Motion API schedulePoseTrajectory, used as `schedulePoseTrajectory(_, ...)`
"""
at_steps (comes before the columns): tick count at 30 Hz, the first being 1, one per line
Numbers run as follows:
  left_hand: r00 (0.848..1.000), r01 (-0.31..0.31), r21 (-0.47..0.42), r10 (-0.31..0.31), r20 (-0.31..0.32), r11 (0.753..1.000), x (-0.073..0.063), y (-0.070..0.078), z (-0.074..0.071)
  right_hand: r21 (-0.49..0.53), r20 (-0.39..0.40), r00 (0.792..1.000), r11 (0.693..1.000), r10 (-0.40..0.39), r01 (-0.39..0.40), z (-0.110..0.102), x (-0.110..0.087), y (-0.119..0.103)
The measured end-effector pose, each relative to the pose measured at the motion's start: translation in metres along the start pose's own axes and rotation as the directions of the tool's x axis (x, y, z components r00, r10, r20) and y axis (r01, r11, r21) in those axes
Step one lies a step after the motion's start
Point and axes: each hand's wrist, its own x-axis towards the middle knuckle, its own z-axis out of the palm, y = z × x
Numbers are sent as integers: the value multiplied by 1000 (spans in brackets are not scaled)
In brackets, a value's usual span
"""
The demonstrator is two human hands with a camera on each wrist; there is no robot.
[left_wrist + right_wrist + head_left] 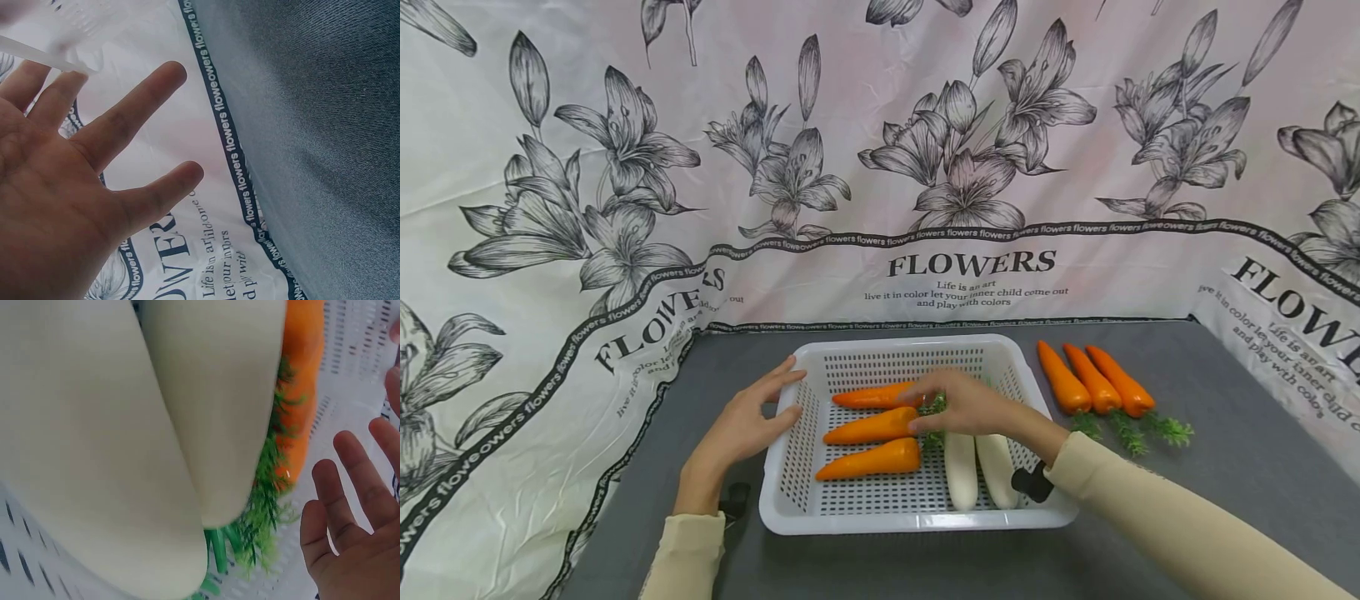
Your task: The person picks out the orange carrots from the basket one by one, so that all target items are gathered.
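Note:
A white perforated plastic basket (917, 523) stands on the grey table. Inside on its left lie three orange carrots (868, 461), leafy green tops toward the middle. Two white radishes (961, 475) lie to their right, with green stems (219, 550) at one end in the right wrist view. My left hand (741, 421) is at the basket's left rim, its thumb and forefinger straight and spread apart in the left wrist view. Over the carrots' top ends hovers my right hand (970, 404), fingers loosely bent around the middle carrot's thick end; the right wrist view shows them apart.
Three more carrots (1101, 382) with green tops lie side by side on the table right of the basket. Behind the grey tabletop (1150, 500) hangs a white cloth (820, 283) printed with flowers and lettering, which also runs along both sides.

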Motion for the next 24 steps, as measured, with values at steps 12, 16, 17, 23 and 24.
schedulePoseTrajectory(12,1000,22,5,-22,8,1000,1,1,1,-46,171,982,995,-77,86,18,6,-4)
schedulePoseTrajectory(16,1000,19,7,-19,7,1000,1,1,1,-52,198,978,995,-72,84,22,7,-2)
schedulePoseTrajectory(17,1000,18,8,-18,7,1000,0,1,1,-50,202,977,995,-70,81,23,8,-2)
schedulePoseTrajectory(23,1000,21,9,-21,9,1000,1,0,0,-47,207,975,995,-79,91,26,9,-2)
schedulePoseTrajectory(24,1000,20,9,-21,9,1000,1,0,0,-57,207,975,994,-83,97,26,9,-2)
